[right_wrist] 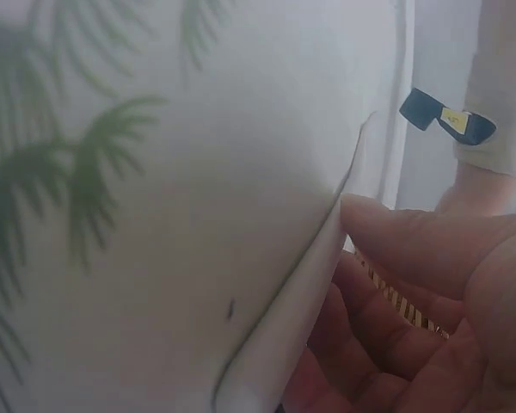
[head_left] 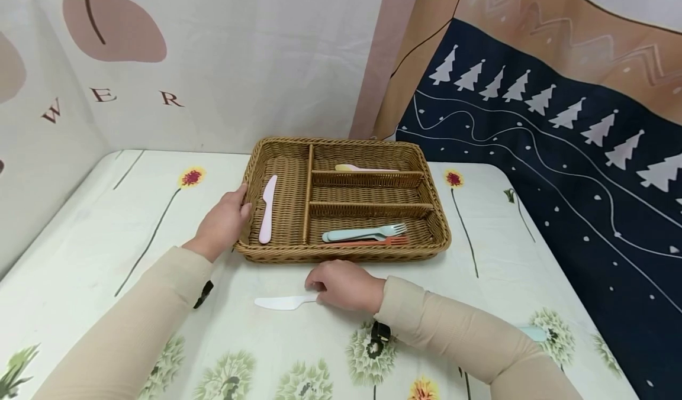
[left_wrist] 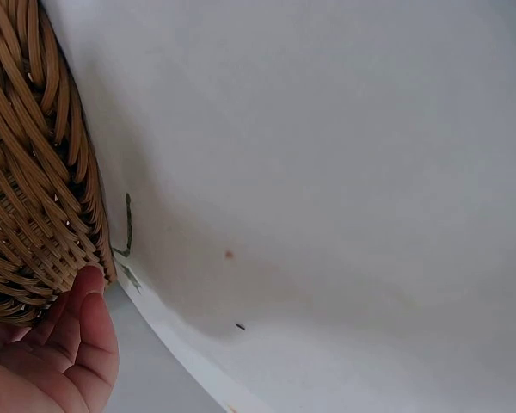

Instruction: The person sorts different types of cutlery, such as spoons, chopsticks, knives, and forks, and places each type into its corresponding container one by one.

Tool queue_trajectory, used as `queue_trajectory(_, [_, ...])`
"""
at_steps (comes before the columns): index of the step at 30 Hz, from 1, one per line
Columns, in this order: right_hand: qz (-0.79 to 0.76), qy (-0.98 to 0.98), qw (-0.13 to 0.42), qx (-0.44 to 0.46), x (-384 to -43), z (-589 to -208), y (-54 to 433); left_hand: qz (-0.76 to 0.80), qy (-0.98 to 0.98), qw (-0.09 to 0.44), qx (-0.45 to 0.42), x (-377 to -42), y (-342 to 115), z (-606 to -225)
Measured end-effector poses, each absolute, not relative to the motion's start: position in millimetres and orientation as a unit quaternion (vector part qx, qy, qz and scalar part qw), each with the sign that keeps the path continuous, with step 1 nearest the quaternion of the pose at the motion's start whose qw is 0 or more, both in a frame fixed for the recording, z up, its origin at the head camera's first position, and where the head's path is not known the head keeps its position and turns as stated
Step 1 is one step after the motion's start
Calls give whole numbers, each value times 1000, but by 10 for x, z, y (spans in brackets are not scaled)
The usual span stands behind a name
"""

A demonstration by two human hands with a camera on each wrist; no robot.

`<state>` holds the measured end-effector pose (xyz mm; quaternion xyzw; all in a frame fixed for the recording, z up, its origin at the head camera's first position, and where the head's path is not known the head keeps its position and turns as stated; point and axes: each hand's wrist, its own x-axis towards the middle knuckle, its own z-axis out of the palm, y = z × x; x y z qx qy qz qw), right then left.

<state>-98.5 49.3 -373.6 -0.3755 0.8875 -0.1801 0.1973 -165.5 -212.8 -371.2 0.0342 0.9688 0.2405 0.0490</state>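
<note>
My left hand (head_left: 222,219) grips the left side of a brown wicker cutlery basket (head_left: 308,196), thumb over the rim. In the left wrist view its curled fingers (left_wrist: 90,344) lie against the woven outer wall. Just in front of the basket, my right hand (head_left: 346,284) pinches the handle of a white plastic knife (head_left: 282,303), whose blade points left. Seen from the right wrist, the thumb and fingers close on the pale knife (right_wrist: 305,318). A pink knife (head_left: 268,209) lies in the basket's long left compartment.
The front right compartment holds mint forks (head_left: 367,232) and an orange fork (head_left: 373,242). A pink spoon with a yellowish end (head_left: 367,168) lies in the back right one. Near my right forearm, a mint utensil (head_left: 534,334) shows partly on the flowered tablecloth (head_left: 160,181). Fabric drapes stand behind.
</note>
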Motion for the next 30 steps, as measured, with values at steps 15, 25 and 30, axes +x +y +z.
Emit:
queue_trajectory(15, [-146,878,202,-408,-986,-3704,480,237,969,53,32,-1668,-2123,-3706])
queue_trajectory(25, [-154,875,201,-413,-976,-3705,493,238,969,52,30,-1668,-2117,-3702])
queue_trajectory(30, [-184,870,215,-403,-982,-3685,501,238,970,50,30,-1661,-2115,-3700])
